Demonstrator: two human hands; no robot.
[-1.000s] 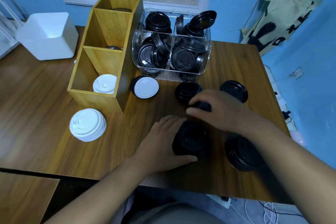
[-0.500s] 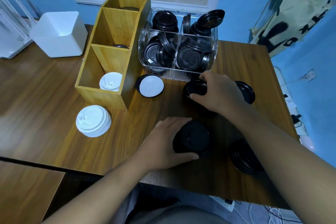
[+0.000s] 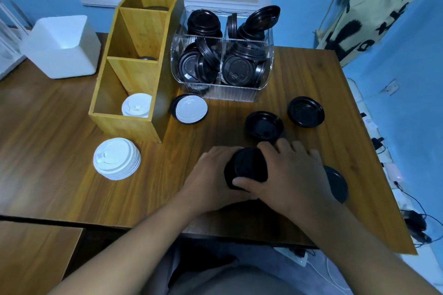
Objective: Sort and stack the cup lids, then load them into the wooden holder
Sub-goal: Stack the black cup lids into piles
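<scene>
Blue walls are seen behind a wooden table in the head view. A stack of black lids is being clasped near the table's near edge, the left hand curled round its left side and the right hand closed over its right. Stacking appears to be the step under way. Loose black lids are lying just beyond, and the wooden holder is standing far left, white lids in its near compartment. Next, the remaining lids are probably to be gathered onto the stack.
</scene>
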